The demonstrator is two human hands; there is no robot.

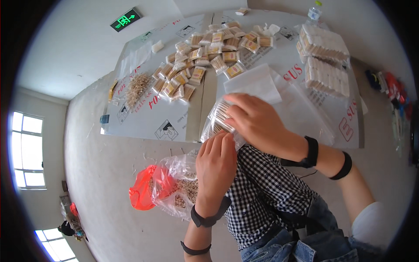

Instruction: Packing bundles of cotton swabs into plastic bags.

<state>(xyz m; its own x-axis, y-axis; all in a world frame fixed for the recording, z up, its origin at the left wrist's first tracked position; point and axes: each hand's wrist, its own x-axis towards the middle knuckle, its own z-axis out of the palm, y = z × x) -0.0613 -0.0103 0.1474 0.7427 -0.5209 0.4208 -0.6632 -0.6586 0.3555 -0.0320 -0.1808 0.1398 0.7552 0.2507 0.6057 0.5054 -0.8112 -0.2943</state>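
Observation:
In front of me, at the near table edge, is a clear plastic bag (210, 122) with thin wooden sticks inside that look like cotton swabs. My right hand (262, 124) is closed over its upper right side, thumb and fingers pressing on the bundle. Closed fingers of my left hand (216, 161) pinch the bag's lower edge. Just beyond my right hand lie flat, empty clear bags (257, 83). Farther off is a loose heap of small swab packets (214, 50), several with yellow labels.
The table (174, 118) has printed grey sheeting. Loose sticks (137, 87) lie at its left; stacked bundles of packets (325, 76) and a bottle (314, 12) stand at the right. Below the near edge, a clear bag (174, 192) of loose sticks sits beside a red bag (142, 190).

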